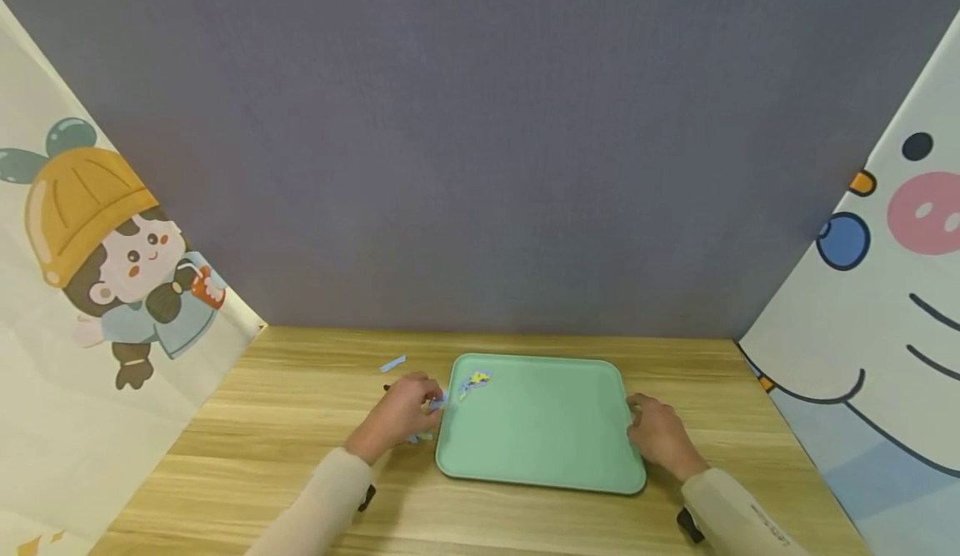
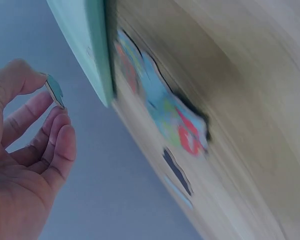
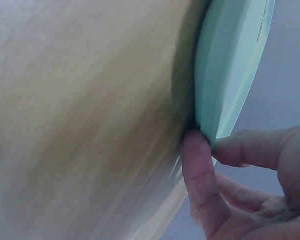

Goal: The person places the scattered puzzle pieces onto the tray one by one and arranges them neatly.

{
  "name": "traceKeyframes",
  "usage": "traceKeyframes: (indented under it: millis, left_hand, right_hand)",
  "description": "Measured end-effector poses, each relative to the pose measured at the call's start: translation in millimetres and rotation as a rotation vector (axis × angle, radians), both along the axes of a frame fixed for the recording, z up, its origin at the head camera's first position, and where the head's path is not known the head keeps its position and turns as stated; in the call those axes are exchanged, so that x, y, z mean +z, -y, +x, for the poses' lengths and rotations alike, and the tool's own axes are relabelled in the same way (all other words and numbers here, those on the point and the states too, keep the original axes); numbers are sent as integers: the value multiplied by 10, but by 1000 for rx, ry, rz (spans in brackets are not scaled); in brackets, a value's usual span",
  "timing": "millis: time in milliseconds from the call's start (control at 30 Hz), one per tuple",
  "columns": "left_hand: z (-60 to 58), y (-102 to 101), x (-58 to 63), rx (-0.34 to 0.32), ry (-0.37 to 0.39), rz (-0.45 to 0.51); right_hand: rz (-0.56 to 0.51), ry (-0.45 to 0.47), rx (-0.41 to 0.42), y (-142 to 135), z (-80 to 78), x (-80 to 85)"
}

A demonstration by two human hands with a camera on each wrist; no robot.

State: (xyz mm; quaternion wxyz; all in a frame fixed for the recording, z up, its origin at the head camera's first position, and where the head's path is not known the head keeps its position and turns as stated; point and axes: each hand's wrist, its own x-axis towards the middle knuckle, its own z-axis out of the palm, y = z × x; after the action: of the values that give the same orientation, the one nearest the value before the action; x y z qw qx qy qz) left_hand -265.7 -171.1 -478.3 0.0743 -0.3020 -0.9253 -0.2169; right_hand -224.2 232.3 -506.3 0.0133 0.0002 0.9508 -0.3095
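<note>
A shallow mint-green tray (image 1: 540,423) lies on the table, with a joined patch of blue and yellow puzzle pieces (image 1: 474,383) in its upper left corner. Just outside the tray's left rim, my left hand (image 1: 408,402) pinches a small light-blue puzzle piece (image 2: 55,91) between thumb and fingertip. At the opposite side, my right hand (image 1: 660,431) grips the tray's right rim. Thumb and forefinger close on that edge in the right wrist view, with the tray wall (image 3: 215,90) between them. More colourful puzzle pieces (image 2: 162,102) lie on the wood left of the tray, partly behind my left hand in the head view.
A light-blue strip (image 1: 393,363) sits on the wooden table (image 1: 300,423) beyond my left hand. A dark piece (image 2: 177,171) lies near the other loose ones. Behind the table rises a grey panel (image 1: 480,164), and printed cartoon sheets (image 1: 142,289) flank both sides.
</note>
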Motion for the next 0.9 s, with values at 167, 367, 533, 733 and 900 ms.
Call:
traceKeyframes:
  millis: [167,367,533,733,900]
  left_hand:
    - [27,-158,-34,-35,-19,-33]
    - [50,-307,-87,-65,-57,-88]
    - [54,-388,-145,-81,-44,-113]
    - [64,-441,-206,-83,-28,-164]
    - [63,-446,-235,-88,-44,-175]
  right_hand:
    - [6,-9,5,0,0,0]
    - [-2,-14,3,-1,6,-22]
    - [-24,-16,2,-2,15,-35]
    - [-26,-19,-1,1,14,-35]
    - [-27,-19,0,1,14,-33]
